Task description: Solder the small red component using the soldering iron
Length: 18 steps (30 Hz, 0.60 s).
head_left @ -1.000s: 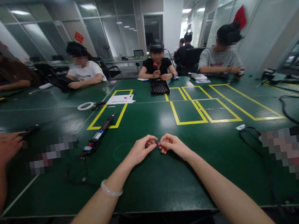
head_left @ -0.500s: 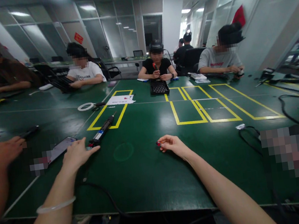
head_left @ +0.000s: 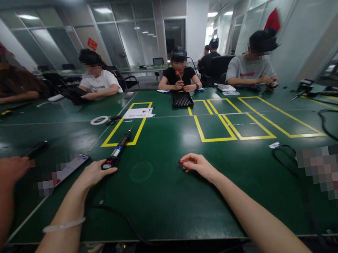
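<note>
At the near left, my left hand (head_left: pixel 95 173) is closed around the rear end of a black electric screwdriver (head_left: pixel 117 150), its thumb on the near side. The tool has a blue label and a thin bit that points away from me, and it lies on the green table (head_left: pixel 167 202). My right hand (head_left: pixel 196 165) hovers near the table's middle. Between its thumb and fingertips it pinches a small red and black piece (head_left: pixel 181 163), too small to name. A phone (head_left: pixel 72 169) lies just left of my left hand.
Another person's hand (head_left: pixel 11 168) rests by a dark tool (head_left: pixel 36 148) on the left. Farther off are yellow tape outlines (head_left: pixel 218 139), a paper sheet (head_left: pixel 138 113), a white tape roll (head_left: pixel 99 120) and a black tray (head_left: pixel 181 100). Cables (head_left: pixel 283 160) run at right. Several people sit around.
My left hand has gone from lying open beside the screwdriver's rear end to gripping it. My right hand stays with the small piece. The view has shifted slightly.
</note>
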Each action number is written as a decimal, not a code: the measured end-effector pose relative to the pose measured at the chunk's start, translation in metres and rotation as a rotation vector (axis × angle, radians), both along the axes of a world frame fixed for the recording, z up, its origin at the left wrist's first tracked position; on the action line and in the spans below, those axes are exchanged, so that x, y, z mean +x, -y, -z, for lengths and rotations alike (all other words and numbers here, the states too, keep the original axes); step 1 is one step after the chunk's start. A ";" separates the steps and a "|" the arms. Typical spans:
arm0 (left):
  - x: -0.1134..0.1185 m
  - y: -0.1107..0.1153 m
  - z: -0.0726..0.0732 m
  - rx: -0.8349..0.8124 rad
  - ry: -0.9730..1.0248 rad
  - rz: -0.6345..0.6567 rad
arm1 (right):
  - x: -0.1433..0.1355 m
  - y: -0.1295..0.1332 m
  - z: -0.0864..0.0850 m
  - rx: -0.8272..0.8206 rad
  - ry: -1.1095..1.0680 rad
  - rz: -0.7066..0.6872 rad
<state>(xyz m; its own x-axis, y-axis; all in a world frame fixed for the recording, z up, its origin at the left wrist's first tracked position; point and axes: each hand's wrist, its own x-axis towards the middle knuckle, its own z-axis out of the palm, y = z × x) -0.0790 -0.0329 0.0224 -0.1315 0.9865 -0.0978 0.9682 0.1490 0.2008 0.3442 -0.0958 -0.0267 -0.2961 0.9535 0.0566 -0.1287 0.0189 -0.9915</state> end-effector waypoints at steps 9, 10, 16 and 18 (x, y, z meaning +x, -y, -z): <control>0.044 0.004 0.005 -0.030 0.006 0.161 | -0.002 0.000 0.000 0.028 -0.029 -0.001; 0.051 0.006 0.005 -0.024 0.002 0.174 | -0.002 0.000 0.000 0.028 -0.029 0.000; 0.103 0.015 0.004 -0.025 -0.012 0.301 | -0.004 -0.004 0.006 0.029 0.029 0.013; 0.123 0.018 0.004 -0.018 -0.018 0.341 | -0.004 -0.005 0.008 0.066 0.074 0.034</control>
<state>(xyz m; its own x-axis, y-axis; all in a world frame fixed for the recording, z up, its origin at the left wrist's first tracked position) 0.0443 -0.0510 0.0182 0.2035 0.9722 -0.1161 0.9663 -0.1803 0.1838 0.3400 -0.0909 -0.0347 -0.2695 0.9580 0.0985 -0.0534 0.0873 -0.9948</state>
